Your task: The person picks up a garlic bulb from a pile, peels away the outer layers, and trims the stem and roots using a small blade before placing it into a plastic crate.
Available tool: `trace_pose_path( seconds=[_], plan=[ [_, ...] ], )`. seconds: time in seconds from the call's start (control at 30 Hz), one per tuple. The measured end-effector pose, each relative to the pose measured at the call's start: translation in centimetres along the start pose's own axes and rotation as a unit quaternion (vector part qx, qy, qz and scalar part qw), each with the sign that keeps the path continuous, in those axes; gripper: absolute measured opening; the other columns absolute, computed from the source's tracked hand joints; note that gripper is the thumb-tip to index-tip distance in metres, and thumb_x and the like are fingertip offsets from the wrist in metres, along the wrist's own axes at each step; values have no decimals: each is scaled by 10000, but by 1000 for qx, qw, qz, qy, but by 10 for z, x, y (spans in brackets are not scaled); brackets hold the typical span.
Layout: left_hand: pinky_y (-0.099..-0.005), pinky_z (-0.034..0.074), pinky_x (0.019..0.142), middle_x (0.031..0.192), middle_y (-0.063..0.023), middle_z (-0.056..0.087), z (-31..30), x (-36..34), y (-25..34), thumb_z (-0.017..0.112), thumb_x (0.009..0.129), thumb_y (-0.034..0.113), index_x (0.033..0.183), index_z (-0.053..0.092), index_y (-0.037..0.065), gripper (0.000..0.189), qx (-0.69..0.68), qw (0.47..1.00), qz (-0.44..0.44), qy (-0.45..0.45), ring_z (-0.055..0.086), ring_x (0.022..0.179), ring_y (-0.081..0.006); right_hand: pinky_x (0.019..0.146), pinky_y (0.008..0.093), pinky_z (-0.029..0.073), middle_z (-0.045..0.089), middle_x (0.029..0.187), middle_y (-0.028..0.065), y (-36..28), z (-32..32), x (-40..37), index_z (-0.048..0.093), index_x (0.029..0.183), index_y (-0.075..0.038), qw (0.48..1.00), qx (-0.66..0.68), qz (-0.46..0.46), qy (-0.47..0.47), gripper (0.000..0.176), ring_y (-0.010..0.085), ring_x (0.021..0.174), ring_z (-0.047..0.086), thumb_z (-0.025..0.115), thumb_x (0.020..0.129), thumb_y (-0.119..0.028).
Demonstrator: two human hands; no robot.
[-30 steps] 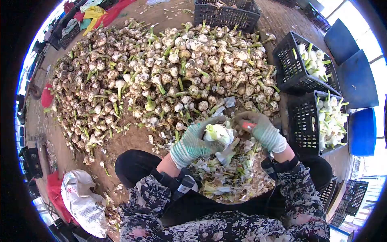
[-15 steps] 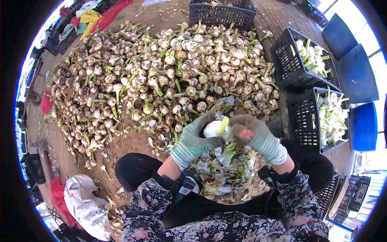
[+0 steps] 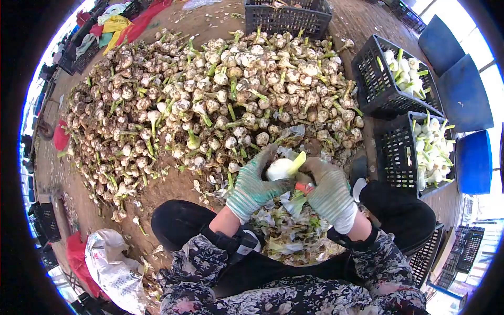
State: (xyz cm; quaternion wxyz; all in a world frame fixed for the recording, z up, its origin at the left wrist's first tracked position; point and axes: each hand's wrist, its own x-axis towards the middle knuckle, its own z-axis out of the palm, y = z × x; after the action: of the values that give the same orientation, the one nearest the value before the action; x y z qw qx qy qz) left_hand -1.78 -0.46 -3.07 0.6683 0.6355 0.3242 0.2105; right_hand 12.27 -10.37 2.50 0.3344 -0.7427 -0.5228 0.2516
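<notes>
A peeled white garlic bulb [image 3: 280,169] with a short green stem is gripped in my left hand [image 3: 254,184], in a striped, soiled work glove. The stem points up and to the right. My right hand [image 3: 329,191], gloved too, is closed around a small tool with a red handle [image 3: 303,187]; its working end is hidden. The fingers of this hand are beside the bulb's stem. Below both hands lies a heap of peeled garlic skins and leaf scraps [image 3: 286,231], between my legs. In front spreads a large pile of unpeeled, soil-stained garlic [image 3: 226,100].
At the right stand two black crates [image 3: 391,157] of cleaned white garlic, beside blue chairs [image 3: 464,94]. Another black crate [image 3: 289,21] is behind the pile. A white sack [image 3: 113,268] lies at lower left, with red netting [image 3: 81,257] next to it.
The bulb has tilted, so its stem leans further right. My right hand has turned and come down slightly, with the red handle now lower and nearer the bulb.
</notes>
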Motion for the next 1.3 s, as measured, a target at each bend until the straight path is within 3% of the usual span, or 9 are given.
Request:
trace_pose_path(
  seconds=[0.1,0.3,0.33,0.43,0.57,0.83,1.03,1.17,1.3],
  plan=[
    [-282,426,864,1150,-108,513,-8,-3,12,746,614,94,1265,369,-25,762,-28,998,-35,-54,501,1015,-158,660,405,459,590,794,178,8,4,5,566,875,-48,1000,-12,11,-2,201,350,744,576,622,703,-136],
    [-265,400,884,1139,-84,517,-9,-6,28,680,642,41,1263,373,-28,696,-199,972,-84,-93,492,1016,-137,702,263,476,594,959,53,16,-25,20,490,1147,-15,902,369,208,-86,309,123,844,551,502,848,-92],
    [-267,410,872,1141,-78,510,-8,-6,27,682,651,36,1263,369,-27,690,-206,972,-73,-82,493,1005,-131,710,252,474,590,980,77,52,-13,18,445,1215,-17,945,313,53,-74,388,118,863,551,512,869,-180],
    [-268,421,857,1149,-85,500,-8,-1,23,687,656,36,1271,359,-24,700,-112,990,-49,-67,496,989,-131,728,255,471,596,994,73,43,-8,9,466,1179,3,917,369,104,-112,430,115,830,560,586,824,-208],
    [-261,426,842,1130,-103,513,-6,1,8,680,659,31,1271,356,-27,695,-81,996,33,-14,502,974,-131,675,290,466,628,885,119,2,-4,3,577,976,-26,995,38,83,-25,309,185,756,590,677,706,-139],
    [-240,423,808,1073,-65,531,-14,-6,35,617,671,56,1203,446,-10,563,-113,989,-50,-78,498,936,-100,637,296,455,615,811,113,36,1,15,578,905,-27,975,189,116,9,193,208,724,581,634,736,-104],
    [-264,378,899,1107,-31,512,-9,-8,35,633,648,18,1291,353,29,701,-312,942,-49,-109,480,1004,-129,672,244,440,586,820,49,14,-15,15,531,1103,-17,817,529,167,-161,335,81,779,530,590,821,-188],
    [-259,414,862,1164,-61,491,-5,-6,17,647,747,81,1328,292,47,682,-271,960,-71,10,502,1010,-127,666,251,445,586,875,70,12,7,12,548,1025,-21,942,300,145,-51,294,98,765,545,636,779,-156],
    [-258,472,700,853,-1,567,2,4,13,637,801,294,1092,525,95,370,-480,855,-168,101,564,739,-110,647,242,451,587,871,60,-3,29,12,540,959,-32,985,68,-158,16,210,118,752,560,628,770,-56]
  ],
)
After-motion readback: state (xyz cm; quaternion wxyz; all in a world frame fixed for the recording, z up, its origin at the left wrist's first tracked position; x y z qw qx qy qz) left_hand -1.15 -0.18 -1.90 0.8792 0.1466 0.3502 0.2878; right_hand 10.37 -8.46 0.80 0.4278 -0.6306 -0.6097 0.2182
